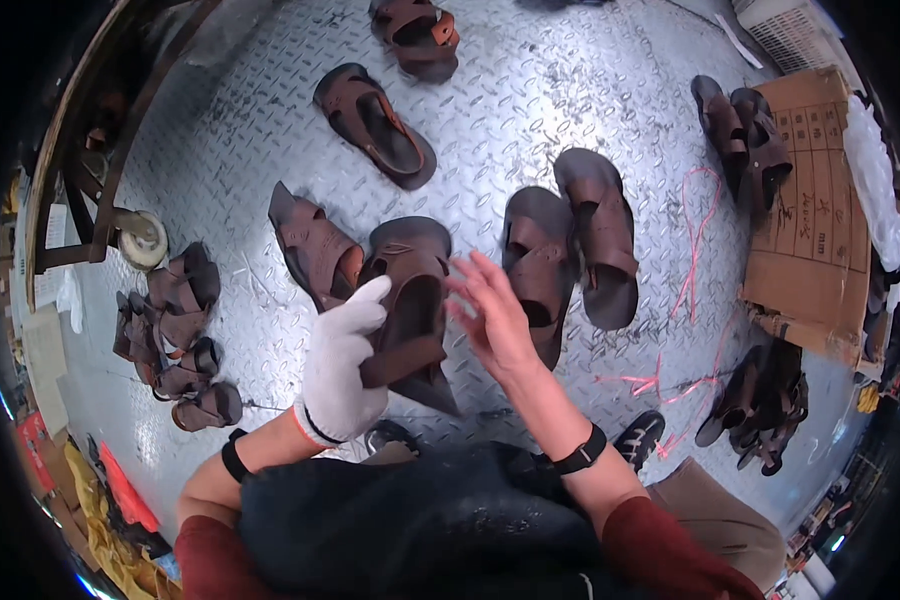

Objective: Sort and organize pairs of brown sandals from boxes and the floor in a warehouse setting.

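Sandals lie all over the metal floor [570,90] below me, brown ones, some paired and some single. My left hand [342,365], in a white glove, grips one sandal [410,300] by its side, the fingers [362,300] curled over the edge and holding it up in front of me, toe end away from me. My right hand [490,315] is bare and open, fingers [462,275] spread, just beside the held sandal's right edge; it is blurred, and I cannot tell whether it touches the sandal. A second sandal [315,245] sits just left of the held one, partly behind my glove. To the right a pair [570,245] lies side by side on the floor, near my right hand. Farther off, a single sandal [375,125] lies above the held one. A heap of sandals [175,335] is at my left, another heap [760,405] at my right beside a sheet of cardboard [815,220], with pink string [695,240] looped on the floor between.
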{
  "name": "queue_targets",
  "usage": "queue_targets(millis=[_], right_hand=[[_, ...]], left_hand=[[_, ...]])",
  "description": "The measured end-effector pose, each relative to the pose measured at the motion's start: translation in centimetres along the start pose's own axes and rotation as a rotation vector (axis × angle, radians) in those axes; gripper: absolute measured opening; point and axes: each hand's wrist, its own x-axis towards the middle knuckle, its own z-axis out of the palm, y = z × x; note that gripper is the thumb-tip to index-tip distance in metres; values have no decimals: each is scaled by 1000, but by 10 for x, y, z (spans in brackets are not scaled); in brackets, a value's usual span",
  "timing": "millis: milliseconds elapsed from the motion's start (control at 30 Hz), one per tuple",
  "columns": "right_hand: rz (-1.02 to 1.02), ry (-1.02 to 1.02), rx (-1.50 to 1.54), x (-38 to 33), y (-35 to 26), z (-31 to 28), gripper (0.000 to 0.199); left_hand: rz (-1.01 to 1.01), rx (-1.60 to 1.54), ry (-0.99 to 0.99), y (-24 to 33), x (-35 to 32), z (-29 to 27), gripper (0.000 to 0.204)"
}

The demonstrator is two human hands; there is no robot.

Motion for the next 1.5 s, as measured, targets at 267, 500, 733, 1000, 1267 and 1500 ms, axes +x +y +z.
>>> queue_targets(millis=[267, 500, 733, 1000, 1267, 1500], right_hand=[[-109, -77, 266, -14, 16, 28, 68], [-147, -259, 431, -5, -13, 35, 42], [-110, -303, 510, 1, -11, 13, 26], [-792, 329, -1580, -24, -21, -1, 60], [-489, 511, -1616, -22, -14, -58, 99], [-189, 457, -1596, -20, -5, -32, 104]], left_hand=[[-106, -32, 223, 3, -36, -11, 30], [34, 2, 112, 9, -42, -5, 24], [43, -55, 100, 12, -35, -1, 30], [-227, 65, -364, -18, -37, 27, 39], [-607, -102, -197, -65, -37, 61, 62], [-970, -300, -490, -80, -16, 87, 74]])
